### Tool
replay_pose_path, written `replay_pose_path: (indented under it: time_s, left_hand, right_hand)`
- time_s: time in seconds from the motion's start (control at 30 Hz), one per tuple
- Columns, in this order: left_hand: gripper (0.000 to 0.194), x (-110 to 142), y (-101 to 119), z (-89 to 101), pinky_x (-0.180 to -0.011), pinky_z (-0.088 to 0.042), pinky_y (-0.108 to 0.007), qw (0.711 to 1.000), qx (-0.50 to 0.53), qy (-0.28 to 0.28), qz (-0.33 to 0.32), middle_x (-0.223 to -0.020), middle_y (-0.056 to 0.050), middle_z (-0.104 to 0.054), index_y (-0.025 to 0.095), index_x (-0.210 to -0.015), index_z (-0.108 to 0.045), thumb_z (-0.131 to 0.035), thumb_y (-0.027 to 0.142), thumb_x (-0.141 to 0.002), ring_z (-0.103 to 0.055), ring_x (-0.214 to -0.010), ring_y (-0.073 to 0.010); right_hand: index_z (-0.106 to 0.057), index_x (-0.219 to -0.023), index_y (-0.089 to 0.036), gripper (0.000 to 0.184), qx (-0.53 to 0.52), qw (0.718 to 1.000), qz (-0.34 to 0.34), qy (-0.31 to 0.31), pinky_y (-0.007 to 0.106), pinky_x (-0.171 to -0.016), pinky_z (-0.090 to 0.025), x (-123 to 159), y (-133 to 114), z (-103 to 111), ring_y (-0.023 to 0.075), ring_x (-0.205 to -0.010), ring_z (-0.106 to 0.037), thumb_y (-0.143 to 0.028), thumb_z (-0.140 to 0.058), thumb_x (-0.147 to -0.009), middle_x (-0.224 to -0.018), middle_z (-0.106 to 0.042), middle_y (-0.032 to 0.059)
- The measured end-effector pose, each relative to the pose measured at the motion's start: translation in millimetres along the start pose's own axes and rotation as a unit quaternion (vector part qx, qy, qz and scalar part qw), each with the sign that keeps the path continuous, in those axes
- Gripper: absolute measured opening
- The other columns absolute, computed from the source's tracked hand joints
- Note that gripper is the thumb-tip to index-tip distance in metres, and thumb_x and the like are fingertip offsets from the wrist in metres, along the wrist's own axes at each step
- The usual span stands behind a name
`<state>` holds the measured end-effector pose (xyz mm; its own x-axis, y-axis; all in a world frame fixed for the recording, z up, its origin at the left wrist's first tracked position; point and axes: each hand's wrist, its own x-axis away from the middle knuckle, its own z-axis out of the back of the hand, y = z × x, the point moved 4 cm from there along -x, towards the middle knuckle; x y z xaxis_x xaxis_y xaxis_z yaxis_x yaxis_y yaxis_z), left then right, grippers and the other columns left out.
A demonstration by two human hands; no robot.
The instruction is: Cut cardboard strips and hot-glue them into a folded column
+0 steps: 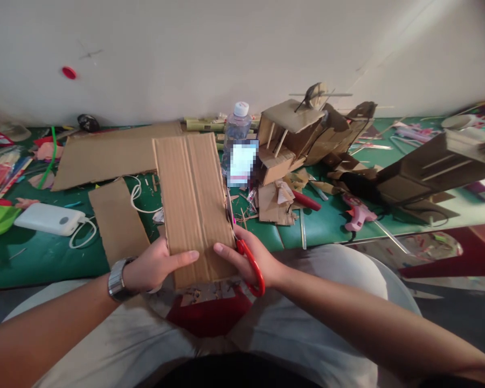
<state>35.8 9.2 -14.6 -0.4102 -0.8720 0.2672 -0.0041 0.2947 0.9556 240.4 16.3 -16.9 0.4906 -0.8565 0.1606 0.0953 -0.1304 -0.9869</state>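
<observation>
A rectangular piece of corrugated cardboard [189, 199], creased lengthwise, is held up over my lap between both hands. My left hand [156, 264], with a metal watch at the wrist, grips its lower left edge with the thumb on the front face. At the lower right edge, my right hand [253, 258] has its thumb on the cardboard too. Red-handled scissors [253, 269] also sit in that hand, blades pointing up along the cardboard's right edge. Fingers behind the sheet are hidden.
On the green surface [8, 269] lie a cardboard strip [119, 215], a larger cardboard sheet [105, 153] and a white power bank [50, 218] with a cable. A plastic bottle [238, 124], cardboard structures [291, 124], a pink glue gun [359, 213] and scraps stand or lie farther right.
</observation>
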Motion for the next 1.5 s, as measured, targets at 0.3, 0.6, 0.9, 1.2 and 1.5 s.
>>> replay_pose_path:
  time_s: [0.3, 0.6, 0.9, 1.2, 1.5]
  left_hand:
    - [0.057, -3, 6, 17.4, -0.108, -0.057, -0.048, 0.995, 0.003, 0.099, -0.010, -0.128, -0.012, -0.078, 0.019, -0.130, -0.072, -0.085, 0.046, -0.080, -0.068, -0.127, -0.0366]
    - [0.055, -7, 8, 28.9, -0.113, -0.053, -0.045, 0.982, 0.055, 0.180, -0.019, -0.124, -0.010, -0.079, 0.016, -0.122, -0.076, -0.089, 0.043, -0.075, -0.066, -0.130, -0.0361]
    - [0.054, 0, -1, 38.1, -0.106, -0.058, -0.044, 0.986, -0.040, 0.162, -0.026, -0.129, -0.010, -0.077, 0.018, -0.127, -0.075, -0.081, 0.048, -0.083, -0.066, -0.131, -0.0367]
    - [0.060, 0, 10, 21.2, -0.111, -0.054, -0.045, 0.987, -0.079, 0.123, -0.065, -0.132, -0.011, -0.076, 0.020, -0.139, -0.068, -0.078, 0.048, -0.087, -0.069, -0.127, -0.0340]
    - [0.062, -1, -5, 21.7, -0.107, -0.058, -0.046, 0.989, -0.001, 0.144, -0.029, -0.131, -0.013, -0.076, 0.018, -0.137, -0.068, -0.082, 0.046, -0.084, -0.069, -0.126, -0.0361]
  right_hand:
    - [-0.061, -0.120, -0.020, 0.038, -0.015, 1.000, 0.026, -0.004, 0.041, -0.105, -0.052, 0, -6, 6, 0.0255, -0.109, -0.067, -0.048, -0.070, -0.095, -0.113, -0.071, 0.0057]
    - [-0.062, -0.119, -0.023, 0.041, 0.105, 0.994, 0.007, -0.017, 0.041, -0.094, -0.053, 2, -7, 3, 0.0268, -0.097, -0.064, -0.053, -0.071, -0.092, -0.090, -0.068, 0.0021]
    - [-0.061, -0.114, -0.022, 0.040, 0.117, 0.992, -0.010, -0.056, 0.034, -0.085, -0.053, 5, -9, -1, 0.0222, -0.089, -0.063, -0.054, -0.070, -0.092, -0.088, -0.066, 0.0006]
    - [-0.059, -0.107, -0.020, 0.031, 0.113, 0.993, 0.007, -0.043, 0.033, -0.085, -0.051, 4, -10, -1, 0.0196, -0.086, -0.060, -0.049, -0.063, -0.097, -0.092, -0.065, 0.0015]
    - [-0.061, -0.091, -0.019, 0.053, 0.161, 0.987, -0.008, 0.009, 0.026, -0.063, -0.042, 4, -4, 2, 0.0160, -0.070, -0.051, -0.072, -0.060, -0.092, -0.075, -0.057, -0.0003]
